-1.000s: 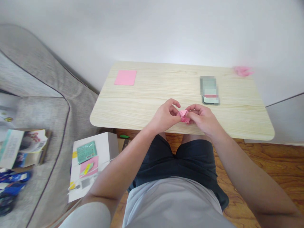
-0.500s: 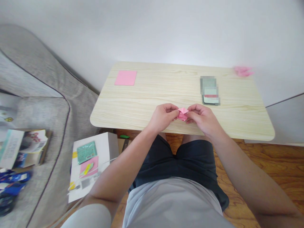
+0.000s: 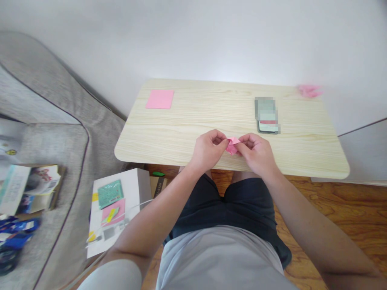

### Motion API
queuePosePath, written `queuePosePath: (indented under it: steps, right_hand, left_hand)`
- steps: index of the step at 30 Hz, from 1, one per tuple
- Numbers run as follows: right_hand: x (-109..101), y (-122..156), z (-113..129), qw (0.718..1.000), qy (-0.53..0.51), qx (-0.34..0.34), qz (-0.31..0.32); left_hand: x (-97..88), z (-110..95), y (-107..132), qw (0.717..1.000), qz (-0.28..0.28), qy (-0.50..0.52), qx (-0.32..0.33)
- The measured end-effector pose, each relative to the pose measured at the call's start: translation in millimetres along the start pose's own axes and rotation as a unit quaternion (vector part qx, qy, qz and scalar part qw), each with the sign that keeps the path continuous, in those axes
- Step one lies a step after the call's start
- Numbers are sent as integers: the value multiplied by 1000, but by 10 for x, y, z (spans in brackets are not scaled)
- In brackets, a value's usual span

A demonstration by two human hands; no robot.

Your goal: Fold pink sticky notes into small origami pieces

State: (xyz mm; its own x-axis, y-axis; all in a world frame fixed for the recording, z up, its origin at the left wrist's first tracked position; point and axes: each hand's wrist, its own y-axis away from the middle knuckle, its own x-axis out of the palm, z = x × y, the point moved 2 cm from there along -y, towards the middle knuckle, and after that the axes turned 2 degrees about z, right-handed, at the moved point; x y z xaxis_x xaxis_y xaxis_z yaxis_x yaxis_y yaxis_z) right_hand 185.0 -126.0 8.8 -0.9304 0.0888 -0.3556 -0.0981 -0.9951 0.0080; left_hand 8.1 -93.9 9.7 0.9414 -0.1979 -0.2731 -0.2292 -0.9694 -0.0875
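Observation:
A small piece of folded pink paper [image 3: 232,146] is pinched between my two hands, over the front part of the pale wooden table [image 3: 193,117]. My left hand [image 3: 209,150] grips its left side between thumb and fingers. On the paper's right side, my right hand [image 3: 256,152] is closed with the thumb pressing near the top fold. The fingertips hide part of the paper, so its exact folded shape is unclear.
A stack or sheet of pink square paper [image 3: 160,99] lies at the table's back left. Toward the right is a phone [image 3: 267,116], partly pixelated. Folded pink paper pieces [image 3: 310,91] rest at the back right corner. A white box [image 3: 133,187] bearing packets stands beside a grey sofa [image 3: 69,169].
The top flap of the pink paper has changed shape under my fingers. My left wrist has shifted slightly, while both hands keep their hold on the paper.

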Motion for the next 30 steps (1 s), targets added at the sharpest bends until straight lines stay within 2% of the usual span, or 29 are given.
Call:
queuePosePath:
  steps: [10, 20, 26, 30]
  right_hand:
    - [44, 24, -51, 999, -6, -4, -36]
    - [68, 60, -25, 998, -11, -11, -64]
    - [58, 62, 10, 998, -38, -24, -50]
    - [62, 64, 13, 998, -19, -22, -60]
  left_hand:
    - [72, -59, 73, 1000, -24, 14, 3]
    - [121, -52, 102, 1000, -24, 9, 2]
    - [142, -51, 98, 1000, -12, 18, -10]
    - [157, -81, 108, 1000, -7, 14, -2]
